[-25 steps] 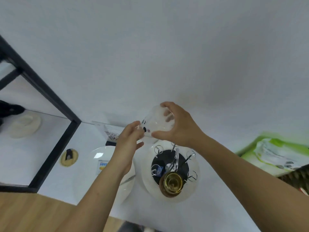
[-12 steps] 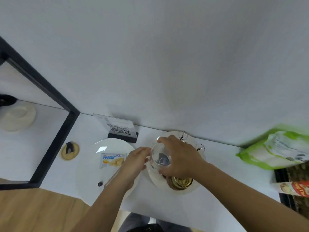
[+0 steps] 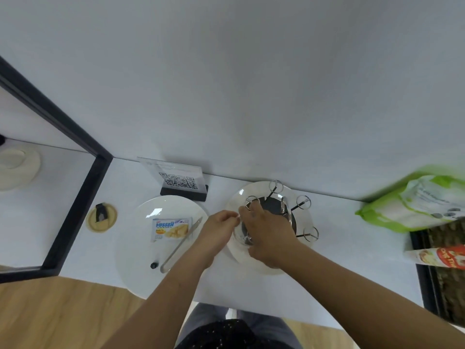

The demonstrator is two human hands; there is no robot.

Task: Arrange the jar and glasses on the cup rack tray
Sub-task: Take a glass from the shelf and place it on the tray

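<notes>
The round white cup rack tray (image 3: 303, 217) stands on the white table near the wall, with metal ring-tipped pegs (image 3: 302, 202) around a dark centre. My right hand (image 3: 268, 229) grips a clear glass (image 3: 239, 236) from above, low over the tray's left side. My left hand (image 3: 217, 231) touches the glass rim with its fingertips from the left. The gold-lidded jar is hidden under my right hand.
A white plate (image 3: 141, 248) left of the tray holds a snack packet (image 3: 169, 229) and metal tongs (image 3: 182, 244). A QR-code stand (image 3: 180, 183) sits by the wall. A round wooden coaster (image 3: 101, 217), a black-framed mirror (image 3: 75, 205) and green bags (image 3: 412, 205) flank the area.
Both hands have brought the glass down from chest height onto the left side of the rack tray. The view has tilted down; the jar is now covered by my right hand.
</notes>
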